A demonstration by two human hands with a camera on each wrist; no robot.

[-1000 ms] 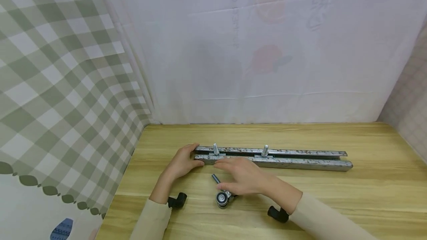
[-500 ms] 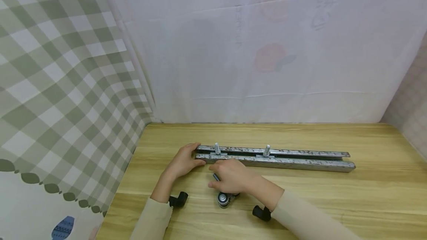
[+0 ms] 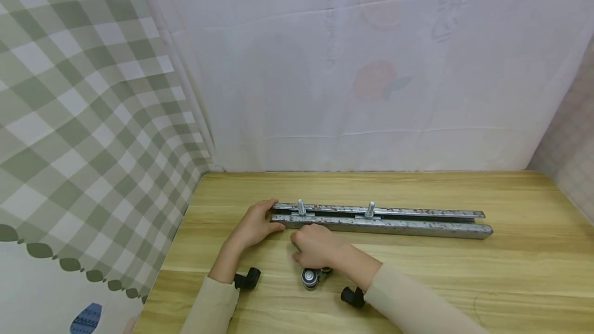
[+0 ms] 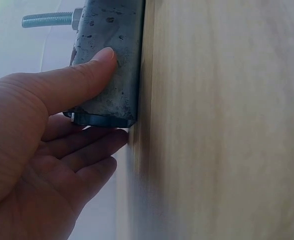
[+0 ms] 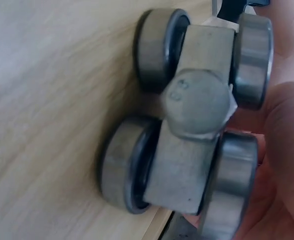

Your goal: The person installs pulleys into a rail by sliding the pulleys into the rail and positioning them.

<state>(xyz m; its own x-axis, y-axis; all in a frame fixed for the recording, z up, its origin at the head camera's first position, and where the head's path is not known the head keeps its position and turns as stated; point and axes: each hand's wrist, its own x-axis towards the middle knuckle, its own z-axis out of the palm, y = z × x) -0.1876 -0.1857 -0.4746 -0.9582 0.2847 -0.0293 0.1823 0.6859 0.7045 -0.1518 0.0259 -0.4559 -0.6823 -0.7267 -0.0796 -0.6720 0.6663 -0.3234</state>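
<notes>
A slotted steel channel rail (image 3: 408,227) lies along the table, its finish speckled with rust. Two threaded bolts stand up from its slot, a left bolt (image 3: 301,207) and a right bolt (image 3: 370,210). My left hand (image 3: 252,224) grips the rail's left end, thumb on the near wall and fingers round the far side. In the left wrist view the thumb (image 4: 82,85) presses the rail wall (image 4: 114,45). My right hand (image 3: 317,246) holds a roller trolley (image 3: 309,277) by its bolt side, hiding the shank. Steel wheels and a hex bolt head (image 5: 199,102) show in the right wrist view.
The wooden table (image 3: 524,272) ends at a white cloth wall (image 3: 371,143) behind the rail. A green checked cloth (image 3: 93,92) hangs at the left. Black wrist devices sit by both cuffs, one the left device (image 3: 250,278), the other the right device (image 3: 352,297).
My right hand has moved left and down over the trolley's bolt, and its fingers have curled round it. The left hand and the rail have stayed in place.
</notes>
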